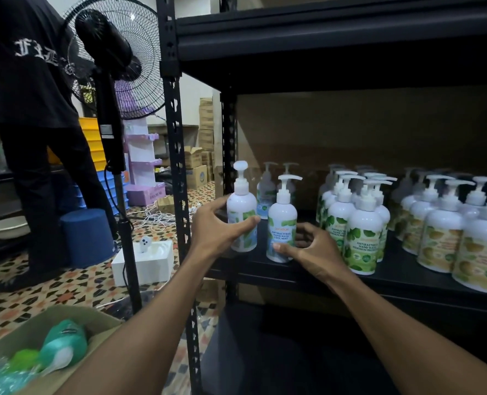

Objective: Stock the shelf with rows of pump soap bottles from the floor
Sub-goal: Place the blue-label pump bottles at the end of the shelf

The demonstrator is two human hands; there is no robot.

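Note:
Two white pump soap bottles with blue-green labels stand at the front left of the black shelf board [293, 276]. My left hand [218, 226] grips the left bottle [241, 208] round its body. My right hand [310, 249] holds the right bottle [282, 220], thumb on its lower front and fingers curled behind it. Two more bottles of this kind [266, 186] stand behind them. Rows of green-label bottles [360, 226] and yellow-label bottles [442, 238] fill the shelf to the right.
A cardboard box [37, 334] with green bottles sits on the floor at lower left. A standing fan [114, 61] and a person in black [34, 109] are to the left, beside a black shelf upright [179, 195]. A white box [144, 262] and cables lie on the patterned floor.

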